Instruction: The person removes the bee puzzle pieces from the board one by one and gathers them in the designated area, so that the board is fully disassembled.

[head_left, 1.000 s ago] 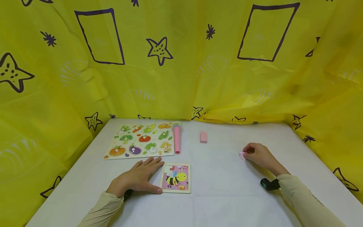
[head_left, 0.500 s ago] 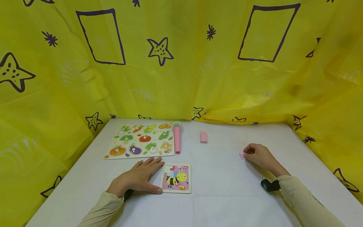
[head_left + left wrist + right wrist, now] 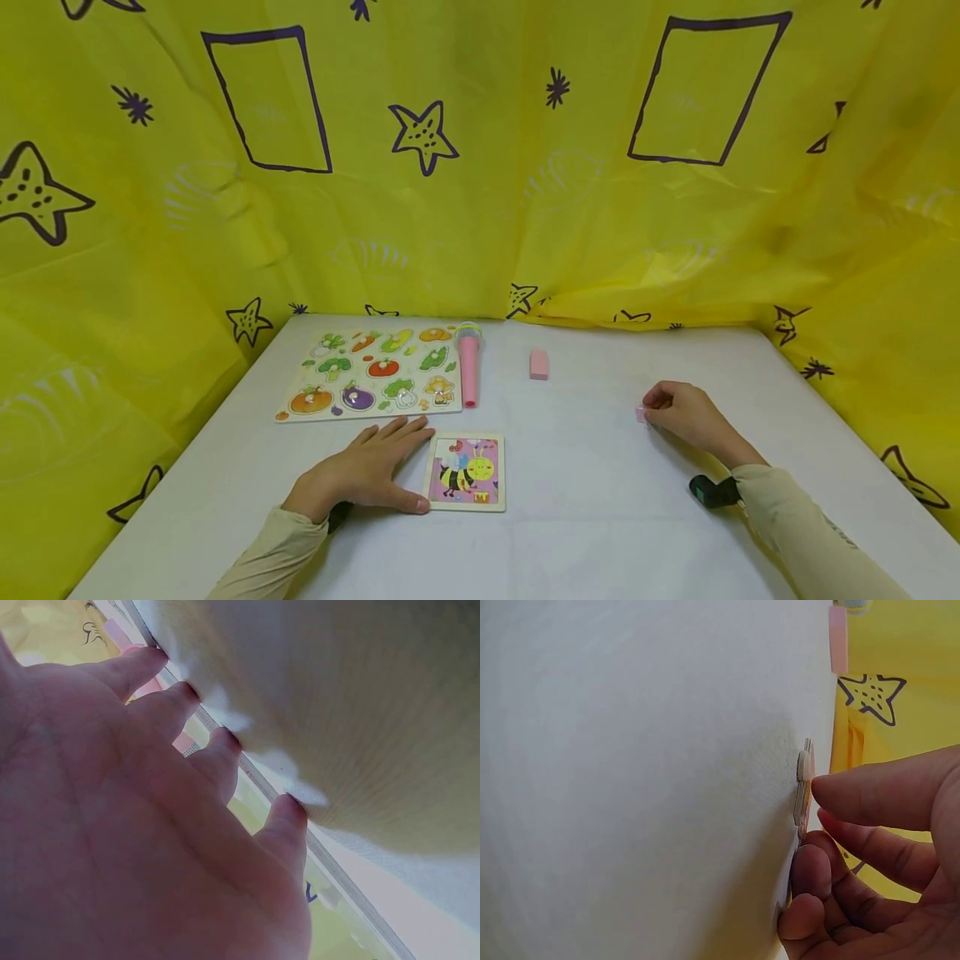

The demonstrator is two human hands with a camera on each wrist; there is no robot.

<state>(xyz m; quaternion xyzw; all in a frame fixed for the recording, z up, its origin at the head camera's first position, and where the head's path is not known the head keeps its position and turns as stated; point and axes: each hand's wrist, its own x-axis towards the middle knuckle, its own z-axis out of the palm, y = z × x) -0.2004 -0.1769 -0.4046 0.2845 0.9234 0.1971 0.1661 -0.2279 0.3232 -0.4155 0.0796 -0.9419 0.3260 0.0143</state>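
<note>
While right grip [image 3: 681,412] pinches pink pieces [image 3: 641,414] | sleeve lettering [image 3: 842,532]: illegible

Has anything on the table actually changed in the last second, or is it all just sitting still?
Very little. The small pink piece at the right hand shows less now, seemingly turned or drawn slightly in toward the fingers. Left hand, bee puzzle, vegetable board, microphone and pink block stayed put.
</note>
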